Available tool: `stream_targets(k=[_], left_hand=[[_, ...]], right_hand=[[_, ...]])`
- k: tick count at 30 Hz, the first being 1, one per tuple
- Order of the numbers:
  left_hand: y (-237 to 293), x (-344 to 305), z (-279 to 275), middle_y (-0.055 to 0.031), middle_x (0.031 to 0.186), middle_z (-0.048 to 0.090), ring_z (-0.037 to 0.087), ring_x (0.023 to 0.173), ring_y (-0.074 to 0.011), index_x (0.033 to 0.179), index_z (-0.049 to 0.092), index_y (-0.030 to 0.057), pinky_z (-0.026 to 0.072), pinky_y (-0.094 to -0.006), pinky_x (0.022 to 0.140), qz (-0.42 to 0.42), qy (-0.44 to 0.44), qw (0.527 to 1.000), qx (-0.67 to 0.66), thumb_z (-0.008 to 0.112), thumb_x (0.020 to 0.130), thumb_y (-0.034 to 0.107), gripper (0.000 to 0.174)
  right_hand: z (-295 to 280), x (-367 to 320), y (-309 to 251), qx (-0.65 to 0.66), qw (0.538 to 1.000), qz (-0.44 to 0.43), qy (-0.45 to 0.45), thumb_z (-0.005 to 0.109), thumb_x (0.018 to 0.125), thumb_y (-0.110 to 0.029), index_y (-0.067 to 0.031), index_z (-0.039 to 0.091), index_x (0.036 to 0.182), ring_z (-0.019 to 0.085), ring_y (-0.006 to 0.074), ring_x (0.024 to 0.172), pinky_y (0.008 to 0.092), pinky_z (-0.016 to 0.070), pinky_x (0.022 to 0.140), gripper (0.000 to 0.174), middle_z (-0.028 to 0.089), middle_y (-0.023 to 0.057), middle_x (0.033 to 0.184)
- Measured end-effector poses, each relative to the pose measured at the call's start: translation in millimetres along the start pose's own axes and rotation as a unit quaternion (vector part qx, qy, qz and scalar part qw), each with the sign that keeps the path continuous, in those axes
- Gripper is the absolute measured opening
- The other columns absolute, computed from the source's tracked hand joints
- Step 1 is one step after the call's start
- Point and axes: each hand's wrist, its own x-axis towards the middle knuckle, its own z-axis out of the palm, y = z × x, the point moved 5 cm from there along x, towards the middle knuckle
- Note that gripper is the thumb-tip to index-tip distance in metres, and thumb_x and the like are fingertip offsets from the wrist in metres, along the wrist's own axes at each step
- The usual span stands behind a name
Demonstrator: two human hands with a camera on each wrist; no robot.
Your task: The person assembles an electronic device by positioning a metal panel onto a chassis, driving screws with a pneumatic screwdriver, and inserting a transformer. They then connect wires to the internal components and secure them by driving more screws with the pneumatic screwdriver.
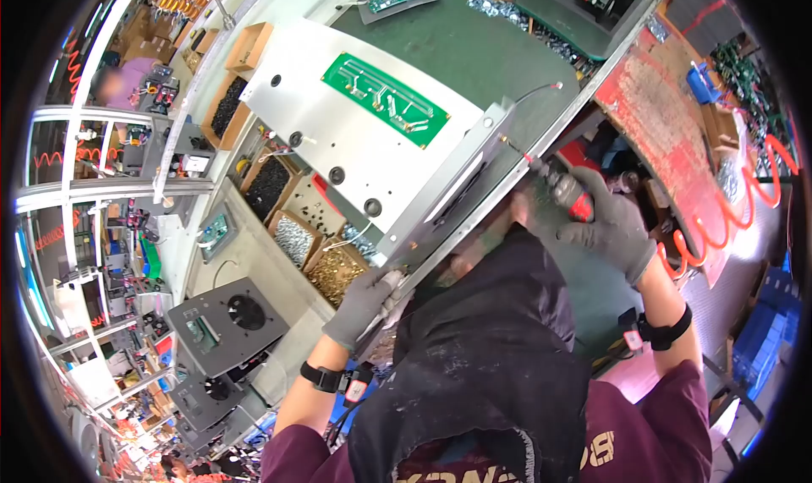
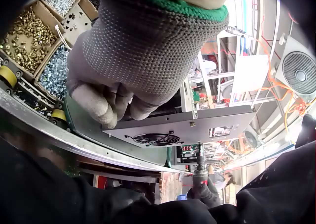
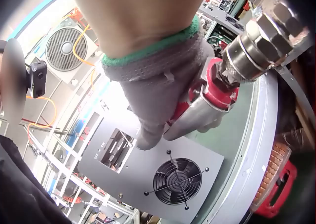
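Observation:
A metal case with a white plate and a green circuit board on top lies on the bench. Its grey side panel faces the person; a round fan grille shows in it in the right wrist view. At one end of this panel, the gloved left hand holds the corner with curled fingers. The gloved right hand grips a red and silver air screwdriver. Toward the panel's other end points the driver's bit, its tip close to the panel in the head view.
Beside the case stand cardboard bins of brass fasteners, silver screws and black parts. Another panel with a fan lies at the left. An orange coiled hose hangs at the right by a worn red board.

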Motion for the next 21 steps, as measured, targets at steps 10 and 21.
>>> stream_targets(k=[10,21], left_hand=[[-17.4,46.6,-1.6,-0.0091,0.098,0.064,0.063,0.083,-0.0138,0.112,0.055,-0.0054,0.0515,-0.0251,0.071,0.045,0.096,0.991,-0.083,0.051,0.093,0.009,0.024],[-4.3,35.0,14.3,-0.0094,0.096,0.066,0.060,0.086,-0.0129,0.116,0.058,-0.0058,0.0491,-0.0278,0.076,0.070,0.263,0.961,-0.052,0.051,0.092,0.017,0.033]], right_hand=[[-75.6,83.1,322.5,-0.125,0.958,0.251,0.064,0.064,0.079,-0.045,-0.0035,0.054,0.118,0.060,0.0371,0.100,0.0433,0.0453,0.084,0.058,0.063,0.0226,0.107],[-109.4,179.5,347.0,-0.343,0.906,0.225,0.106,0.063,0.079,-0.042,-0.0054,0.052,0.120,0.052,0.0377,0.111,0.0445,0.0422,0.090,0.056,0.054,0.0206,0.119]])
